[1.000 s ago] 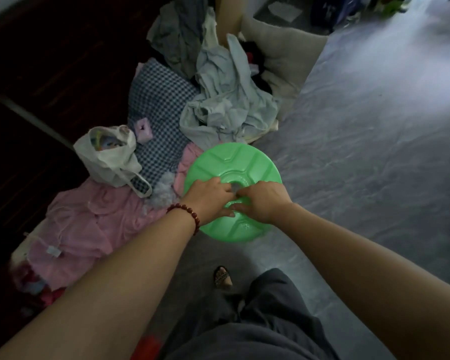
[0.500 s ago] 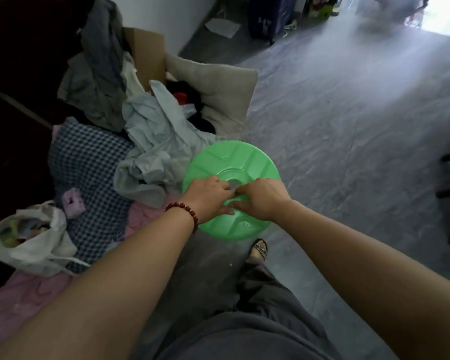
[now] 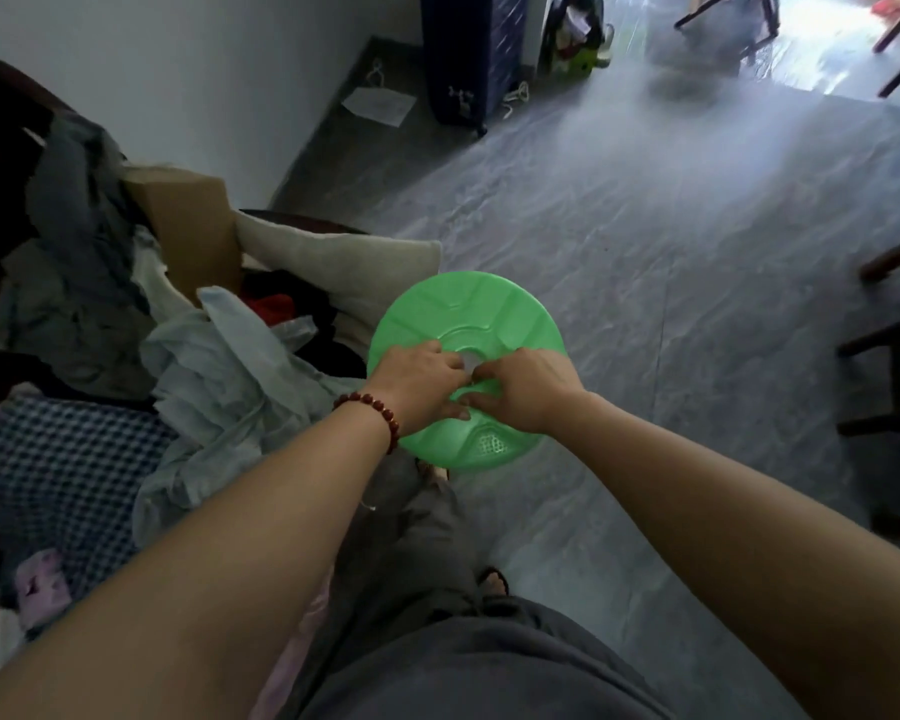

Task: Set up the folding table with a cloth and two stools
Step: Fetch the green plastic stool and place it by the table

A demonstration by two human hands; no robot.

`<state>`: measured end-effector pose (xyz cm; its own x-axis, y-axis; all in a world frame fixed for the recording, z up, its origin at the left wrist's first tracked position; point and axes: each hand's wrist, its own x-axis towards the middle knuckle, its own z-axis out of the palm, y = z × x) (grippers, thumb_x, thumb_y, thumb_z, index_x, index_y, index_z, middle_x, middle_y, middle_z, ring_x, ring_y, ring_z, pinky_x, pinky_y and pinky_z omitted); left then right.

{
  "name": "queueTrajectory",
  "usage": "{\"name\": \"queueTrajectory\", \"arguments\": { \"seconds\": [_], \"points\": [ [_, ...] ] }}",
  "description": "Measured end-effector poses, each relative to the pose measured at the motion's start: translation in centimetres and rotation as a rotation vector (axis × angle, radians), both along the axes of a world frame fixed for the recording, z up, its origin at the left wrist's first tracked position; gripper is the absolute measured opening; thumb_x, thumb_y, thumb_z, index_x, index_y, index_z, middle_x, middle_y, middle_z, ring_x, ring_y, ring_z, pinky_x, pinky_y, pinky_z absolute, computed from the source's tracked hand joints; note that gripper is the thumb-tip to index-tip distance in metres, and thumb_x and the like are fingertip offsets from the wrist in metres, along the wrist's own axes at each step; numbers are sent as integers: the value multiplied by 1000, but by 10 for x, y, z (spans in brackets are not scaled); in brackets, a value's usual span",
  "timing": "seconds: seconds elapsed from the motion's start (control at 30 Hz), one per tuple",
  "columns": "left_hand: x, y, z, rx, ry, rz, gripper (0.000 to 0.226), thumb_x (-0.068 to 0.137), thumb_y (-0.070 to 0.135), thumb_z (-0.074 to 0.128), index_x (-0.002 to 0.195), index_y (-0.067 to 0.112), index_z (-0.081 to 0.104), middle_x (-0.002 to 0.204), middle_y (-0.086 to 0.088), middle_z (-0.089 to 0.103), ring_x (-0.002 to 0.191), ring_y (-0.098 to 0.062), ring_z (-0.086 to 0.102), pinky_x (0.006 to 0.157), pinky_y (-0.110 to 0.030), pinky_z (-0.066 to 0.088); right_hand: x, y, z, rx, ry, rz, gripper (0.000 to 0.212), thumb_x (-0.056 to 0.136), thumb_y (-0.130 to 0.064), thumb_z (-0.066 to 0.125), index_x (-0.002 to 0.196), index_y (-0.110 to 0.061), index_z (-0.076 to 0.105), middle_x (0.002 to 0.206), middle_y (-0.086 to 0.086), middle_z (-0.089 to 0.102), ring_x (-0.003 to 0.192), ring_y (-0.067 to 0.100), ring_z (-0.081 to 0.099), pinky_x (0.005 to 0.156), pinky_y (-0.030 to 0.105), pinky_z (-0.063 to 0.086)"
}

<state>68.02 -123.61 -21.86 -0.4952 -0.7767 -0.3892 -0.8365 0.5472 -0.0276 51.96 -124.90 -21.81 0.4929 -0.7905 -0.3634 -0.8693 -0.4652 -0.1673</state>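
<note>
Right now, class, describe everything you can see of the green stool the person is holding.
The green stool is a round disc of glossy, moulded-looking plastic with raised ridges, a centre hole and a mesh-patterned patch by the near edge. It is held above the grey floor, top face toward the camera. The left hand and right hand both grip it at the centre hole.
</note>
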Motion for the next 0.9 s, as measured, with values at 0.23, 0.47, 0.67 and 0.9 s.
{"name": "queueTrajectory", "arguments": {
  "seconds": [0.23, 0.47, 0.67, 0.9],
  "points": [
    [-7, -157, 0, -11, 3, -76, 52, 90, 55, 45, 132, 26, 46, 132, 8, 50, 116, -20, 45, 83, -36, 48, -6, -144, 2, 0, 44, -93, 48, 89, -62, 44, 128, -36, 55, 116, 7, 66, 107, 29, 61, 82, 32, 47],
    [-9, -303, 20, -42, -22, -201, 51, 89, 56, 45, 131, 27, 47, 132, 8, 50, 115, -19, 46, 81, -33, 45, -5, -271, 20, -4, 7, -212, 44, 91, -58, 45, 128, -37, 55, 117, 5, 66, 107, 28, 60, 79, 30, 44],
    [-30, -393, 29, -46, -37, -273, 51, 89, 54, 46, 132, 25, 46, 129, 7, 52, 113, -18, 48, 81, -31, 46, -27, -354, 22, 12, 20, -245, 45, 92, -56, 43, 130, -34, 54, 117, 7, 65, 107, 29, 60, 81, 32, 46],
    [-95, -522, 20, -57, -57, -290, 51, 90, 54, 46, 131, 25, 48, 130, 6, 51, 115, -19, 46, 82, -34, 48, -88, -478, 16, 5, 17, -284, 47, 92, -58, 42, 131, -34, 53, 119, 7, 64, 110, 29, 59, 84, 33, 46]
  ]
}}
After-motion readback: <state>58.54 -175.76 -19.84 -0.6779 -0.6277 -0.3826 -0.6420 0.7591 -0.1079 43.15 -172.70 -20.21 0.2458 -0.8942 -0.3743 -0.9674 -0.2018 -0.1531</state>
